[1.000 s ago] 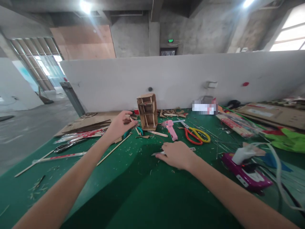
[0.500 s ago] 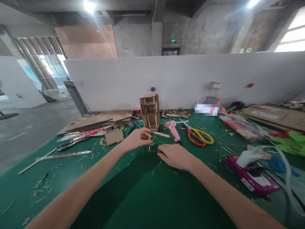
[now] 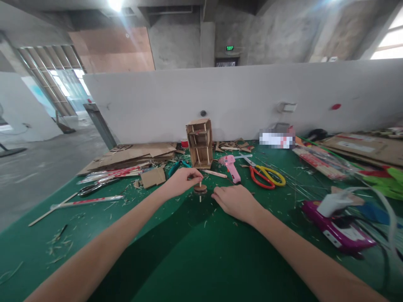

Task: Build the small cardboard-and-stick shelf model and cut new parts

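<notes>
My left hand (image 3: 182,183) pinches the top of a thin wooden stick (image 3: 200,199) between thumb and fingertips. The stick stands upright over the table, with small round brown discs (image 3: 200,189), cardboard by their look, around its middle. Just right of the discs, my right hand (image 3: 236,202) rests low at the table with its fingers curled together; a gap shows between it and the discs. Whatever its fingertips may hold is hidden. Behind both hands stands a small cardboard shelf (image 3: 200,144) with stick posts.
On the green table (image 3: 201,260) lie a pink glue gun (image 3: 232,170), scissors (image 3: 267,176) with red and yellow handles, and teal-handled pliers (image 3: 178,167). Cardboard sheets (image 3: 132,155) and bagged sticks (image 3: 91,201) are at left. A purple power strip (image 3: 336,228) with cables sits at right.
The brown discs now show clearly around the stick; before, they could hardly be made out. My right hand now sits slightly apart from them. The view has tilted a little.
</notes>
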A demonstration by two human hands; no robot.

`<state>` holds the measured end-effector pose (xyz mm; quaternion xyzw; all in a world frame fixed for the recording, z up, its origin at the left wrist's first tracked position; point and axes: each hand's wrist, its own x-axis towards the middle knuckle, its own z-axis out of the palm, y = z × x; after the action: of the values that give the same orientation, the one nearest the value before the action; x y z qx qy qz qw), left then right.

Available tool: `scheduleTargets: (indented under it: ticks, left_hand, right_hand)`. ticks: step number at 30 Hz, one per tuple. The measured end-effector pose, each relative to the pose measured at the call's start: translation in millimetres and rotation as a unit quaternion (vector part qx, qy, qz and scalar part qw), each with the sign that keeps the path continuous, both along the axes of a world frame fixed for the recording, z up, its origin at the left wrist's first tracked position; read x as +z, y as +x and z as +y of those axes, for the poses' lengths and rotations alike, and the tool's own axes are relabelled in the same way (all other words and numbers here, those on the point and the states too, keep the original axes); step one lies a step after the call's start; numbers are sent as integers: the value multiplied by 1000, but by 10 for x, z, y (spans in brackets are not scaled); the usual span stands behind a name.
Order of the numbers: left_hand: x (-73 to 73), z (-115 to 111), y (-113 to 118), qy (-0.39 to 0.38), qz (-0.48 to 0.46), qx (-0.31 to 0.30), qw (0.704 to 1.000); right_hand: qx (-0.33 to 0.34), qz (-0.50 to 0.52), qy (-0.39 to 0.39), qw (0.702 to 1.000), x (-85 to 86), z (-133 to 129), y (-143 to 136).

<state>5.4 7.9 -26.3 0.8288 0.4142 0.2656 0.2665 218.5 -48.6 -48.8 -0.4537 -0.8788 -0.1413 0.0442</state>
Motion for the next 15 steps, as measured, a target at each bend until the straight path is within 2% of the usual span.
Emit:
scheduleTargets:
  ticks: [9, 15]
  left_hand:
    - [-26, 1, -6, 1, 20, 15, 1000]
    - [-30, 6, -16, -12, 2, 1, 1000]
  right_hand:
    - [-3, -2, -7, 1000, -79, -7, 3]
    - [7, -23, -24, 999, -72, -3, -6]
